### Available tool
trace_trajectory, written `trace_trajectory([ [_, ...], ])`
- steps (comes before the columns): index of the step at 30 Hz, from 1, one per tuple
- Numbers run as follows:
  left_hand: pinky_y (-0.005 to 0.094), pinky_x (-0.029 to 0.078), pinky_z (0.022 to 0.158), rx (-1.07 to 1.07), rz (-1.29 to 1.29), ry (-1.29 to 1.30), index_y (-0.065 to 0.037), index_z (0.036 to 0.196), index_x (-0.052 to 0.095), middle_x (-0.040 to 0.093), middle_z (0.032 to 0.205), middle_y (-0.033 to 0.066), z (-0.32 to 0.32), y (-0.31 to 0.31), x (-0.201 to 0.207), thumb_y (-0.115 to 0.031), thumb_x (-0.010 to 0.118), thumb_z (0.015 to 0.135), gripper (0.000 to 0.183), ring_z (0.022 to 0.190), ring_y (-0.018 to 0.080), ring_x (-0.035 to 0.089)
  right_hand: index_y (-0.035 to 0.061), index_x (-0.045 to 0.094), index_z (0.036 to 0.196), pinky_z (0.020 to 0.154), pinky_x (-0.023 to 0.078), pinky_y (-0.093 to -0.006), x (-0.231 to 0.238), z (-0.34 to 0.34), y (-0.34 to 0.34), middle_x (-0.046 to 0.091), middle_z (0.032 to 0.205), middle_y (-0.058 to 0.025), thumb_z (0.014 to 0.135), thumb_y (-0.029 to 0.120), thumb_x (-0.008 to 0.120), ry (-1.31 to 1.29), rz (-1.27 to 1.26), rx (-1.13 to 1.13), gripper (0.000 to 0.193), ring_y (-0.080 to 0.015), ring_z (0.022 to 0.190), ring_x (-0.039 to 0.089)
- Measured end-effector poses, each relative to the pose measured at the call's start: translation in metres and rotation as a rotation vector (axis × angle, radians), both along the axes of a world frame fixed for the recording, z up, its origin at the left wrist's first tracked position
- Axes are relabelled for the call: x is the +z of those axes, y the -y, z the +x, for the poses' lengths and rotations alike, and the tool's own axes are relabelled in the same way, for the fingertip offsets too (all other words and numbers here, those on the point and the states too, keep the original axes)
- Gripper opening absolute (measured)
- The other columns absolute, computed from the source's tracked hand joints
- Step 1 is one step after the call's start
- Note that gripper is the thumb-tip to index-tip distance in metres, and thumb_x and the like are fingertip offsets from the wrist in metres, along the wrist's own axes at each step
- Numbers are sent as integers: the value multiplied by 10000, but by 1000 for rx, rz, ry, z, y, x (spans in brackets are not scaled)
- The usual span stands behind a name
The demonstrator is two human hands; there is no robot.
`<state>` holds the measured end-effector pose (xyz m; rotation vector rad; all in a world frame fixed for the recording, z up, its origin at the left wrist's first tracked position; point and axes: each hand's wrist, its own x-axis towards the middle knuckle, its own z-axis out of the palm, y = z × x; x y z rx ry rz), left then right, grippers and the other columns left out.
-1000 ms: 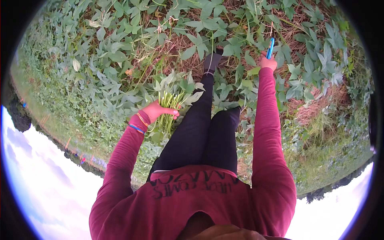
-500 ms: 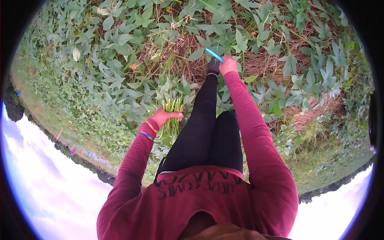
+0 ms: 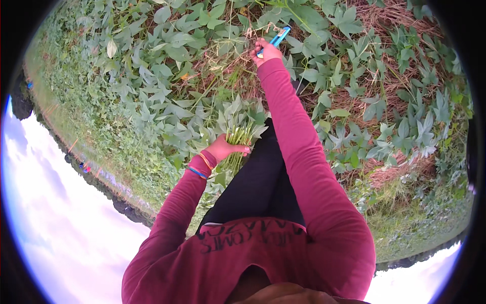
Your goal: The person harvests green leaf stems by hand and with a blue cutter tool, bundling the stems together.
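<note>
Right hand (image 3: 267, 50), top centre of the frame, grips a blue knife (image 3: 277, 37) among the vines (image 3: 167, 45). Left hand (image 3: 225, 148), mid-frame, clasps a cut bunch (image 3: 238, 124). Cutting step, seemingly; next calls for severing another stem cleanly.

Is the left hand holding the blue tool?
No, the left hand grips a bunch of green leafy stems; the right hand holds the blue tool.

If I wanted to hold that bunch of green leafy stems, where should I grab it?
Probably grab the bunch of stems low down, around the bare stalks, where the left hand has it. The stalks lie close together there, so one hand can close around them, while the leaves fan out wide at the other end. Come in from the side, not from the floppy leaves.
</note>
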<state>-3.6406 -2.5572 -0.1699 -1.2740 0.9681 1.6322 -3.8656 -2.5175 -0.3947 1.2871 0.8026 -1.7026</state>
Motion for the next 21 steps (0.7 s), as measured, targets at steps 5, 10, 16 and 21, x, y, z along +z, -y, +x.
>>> trace_trajectory([
  [5, 312, 553, 741, 396, -248, -89, 7, 1133, 635, 695, 930, 81, -77, 42, 3, -39, 732, 841, 311, 807, 182, 686, 26, 692, 1008, 477, 468, -292, 81, -22, -62, 627, 725, -19, 912, 135, 679, -387, 124, 287, 146, -108, 584, 563],
  [10, 319, 556, 730, 439, -310, -229, -3, 1093, 658, 711, 925, 94, -154, 50, -48, -53, 744, 836, 276, 798, 190, 689, 34, 670, 1152, 657, 542, -302, 72, -68, -70, 658, 881, -51, 831, 60, 747, -1127, 719, 369, 331, -167, 753, 633],
  [16, 315, 553, 730, 494, -260, -221, -19, 1063, 669, 707, 918, 83, -182, 46, -74, -130, 741, 866, 238, 778, 178, 681, 94, 717, 1058, 762, 555, -317, 73, -80, -22, 653, 977, -80, 675, -71, 738, -1696, 462, 574, 418, -242, 856, 663],
  [21, 297, 526, 649, 692, 87, -256, -47, 963, 662, 665, 869, 41, -242, 91, -95, -295, 720, 897, 263, 723, 144, 642, 46, 708, 1035, 788, 567, -349, 132, -48, -10, 671, 966, -91, 617, -132, 694, -1870, 291, 758, 454, -246, 872, 677],
])
